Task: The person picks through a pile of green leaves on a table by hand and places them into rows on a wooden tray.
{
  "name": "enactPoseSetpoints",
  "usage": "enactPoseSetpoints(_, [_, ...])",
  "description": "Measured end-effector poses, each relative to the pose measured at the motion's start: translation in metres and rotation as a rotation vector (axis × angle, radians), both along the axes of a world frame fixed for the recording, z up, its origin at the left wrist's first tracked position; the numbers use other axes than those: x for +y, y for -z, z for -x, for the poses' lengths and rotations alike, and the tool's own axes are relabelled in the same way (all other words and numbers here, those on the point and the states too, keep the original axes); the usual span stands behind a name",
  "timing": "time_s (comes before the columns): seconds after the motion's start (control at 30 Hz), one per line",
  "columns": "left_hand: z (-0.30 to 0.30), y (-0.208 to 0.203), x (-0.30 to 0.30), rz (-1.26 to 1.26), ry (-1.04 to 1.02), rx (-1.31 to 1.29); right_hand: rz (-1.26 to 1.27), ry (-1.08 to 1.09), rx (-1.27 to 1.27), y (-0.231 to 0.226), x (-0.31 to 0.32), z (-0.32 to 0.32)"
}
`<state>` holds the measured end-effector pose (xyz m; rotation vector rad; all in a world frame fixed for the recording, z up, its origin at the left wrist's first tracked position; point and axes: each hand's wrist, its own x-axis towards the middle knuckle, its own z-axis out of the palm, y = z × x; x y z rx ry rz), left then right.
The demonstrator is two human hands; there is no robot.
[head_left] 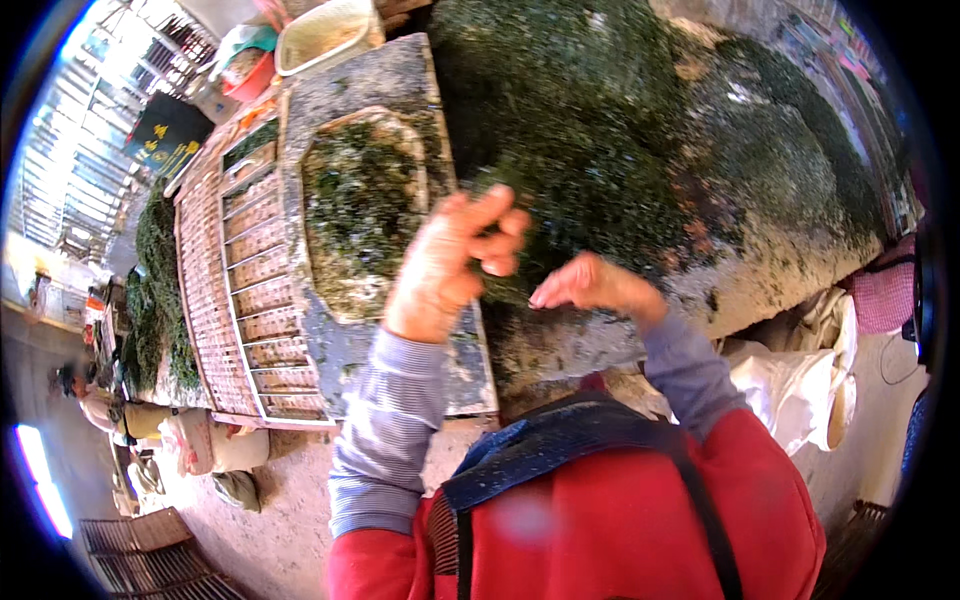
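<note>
So left hand (455,252) is hovering, fingers loosely parted, near the far green pile (565,125); can't tell right hand (592,284) grip.

1. Reads as a processing workshop — heaped with dark green leafy matter (560,130) across a broad worktable (785,280).
2. Fitted with a slatted rack (268,290) and an eight-sided tray (304,220).
3. Stocked with pale sacks (775,385), white basket (328,58), red tub (255,82).
4. Shows a rough pale floor (300,490) — lit through a slatted wall (85,130).

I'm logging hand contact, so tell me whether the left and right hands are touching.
Apart. The head view shows a gap between the left hand and right hand, with dark green material visible through it.
</note>
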<state>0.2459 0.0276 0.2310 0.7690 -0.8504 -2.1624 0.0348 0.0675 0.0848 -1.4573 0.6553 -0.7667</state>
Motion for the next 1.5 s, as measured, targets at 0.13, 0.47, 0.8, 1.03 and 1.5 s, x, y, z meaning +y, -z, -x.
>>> enactPoseSetpoints(0.13, [-0.018,0.026,0.019,0.024,0.142,-0.033,-0.078,0.009,-0.742,-0.008,0.017,-0.093])
enactPoseSetpoints(0.47, [-0.132,0.091,0.025,0.035,0.253,-0.213,-0.538,0.749,-1.172,-0.01,-0.014,-0.17])
enactPoseSetpoints(0.8, [-0.208,0.101,0.012,0.236,0.24,-0.468,-0.416,0.866,-1.112,0.012,-0.041,-0.218])
enactPoseSetpoints(1.03, [-0.301,0.047,-0.054,0.469,0.248,-0.701,-0.434,0.989,-0.888,-0.04,-0.12,-0.282])
enactPoseSetpoints(1.5, [-0.477,-0.01,-0.308,0.685,0.062,-0.77,-0.424,0.881,-1.133,-0.129,-0.375,-0.43])
